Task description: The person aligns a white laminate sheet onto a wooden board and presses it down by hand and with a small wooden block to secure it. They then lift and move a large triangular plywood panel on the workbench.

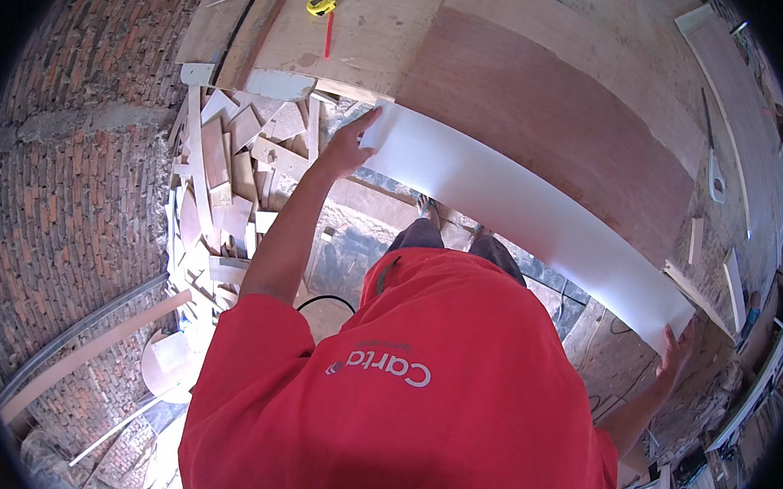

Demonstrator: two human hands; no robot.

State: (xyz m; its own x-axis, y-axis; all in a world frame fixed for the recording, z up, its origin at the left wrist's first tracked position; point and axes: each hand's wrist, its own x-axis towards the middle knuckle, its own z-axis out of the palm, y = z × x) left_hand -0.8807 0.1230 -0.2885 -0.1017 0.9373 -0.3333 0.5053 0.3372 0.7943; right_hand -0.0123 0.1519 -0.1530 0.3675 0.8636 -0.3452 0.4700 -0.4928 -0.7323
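Observation:
A long white panel (502,193) stretches between my two hands along the near edge of the wooden worktable (368,37). My left hand (351,145) is closed on its left end, with the thumb and fingers apart around the edge. At the far right end, my right hand (675,350) grips the panel's other end. A brown plywood sheet (544,101) lies on the table just beyond the panel. Farther back on the left rest a yellow tape measure (320,4) and a thin red stick-like piece (329,36).
Many wood offcuts (244,159) are heaped on the floor at left, near a brick wall (91,172). A handsaw (715,179) lies on the table's right side, near loose wooden strips (734,288). A dark cable (325,298) curves on the floor beside me.

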